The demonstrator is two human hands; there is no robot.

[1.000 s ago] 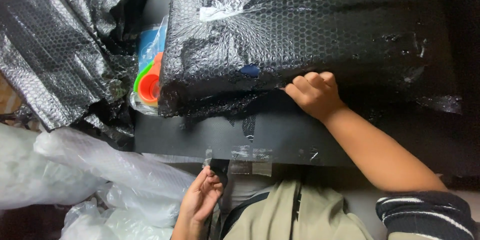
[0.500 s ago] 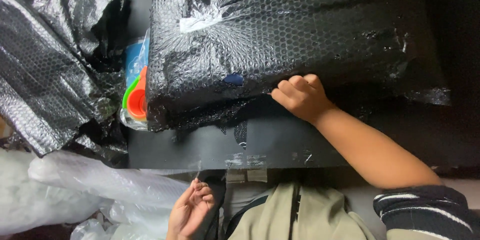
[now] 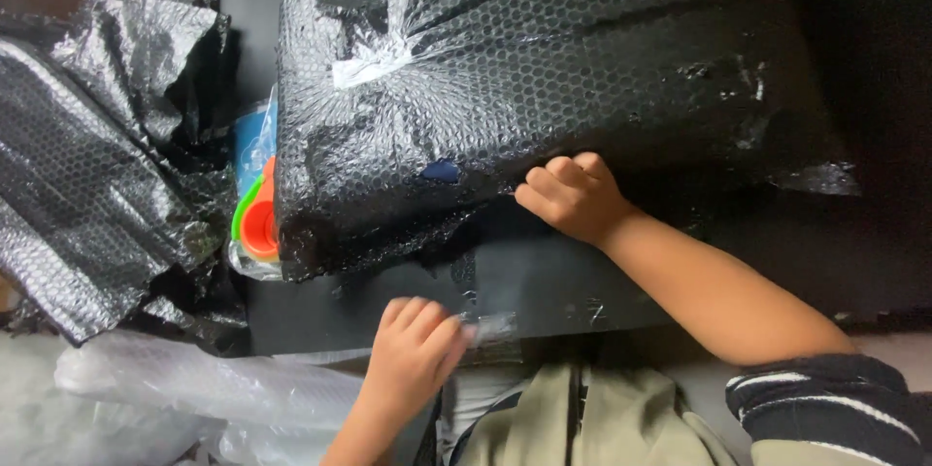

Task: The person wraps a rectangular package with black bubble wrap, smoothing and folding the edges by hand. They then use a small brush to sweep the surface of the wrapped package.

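Bubble-wrapped black parcel (image 3: 544, 87) lies on dark board (image 3: 544, 282). Right hand (image 3: 573, 199) curls fingers on its edge. Left hand (image 3: 413, 349) pinches clear tape (image 3: 490, 328).

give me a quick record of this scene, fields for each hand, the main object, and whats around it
left hand: fingers on a strip of clear tape at the near edge of the black box
right hand: fingers curled at the lower edge of the bubble-wrapped parcel
main object: large black parcel in bubble wrap, lying on the black box
beside it: orange and green plastic item at its left end
left side: loose black bubble wrap, clear plastic sheeting below it
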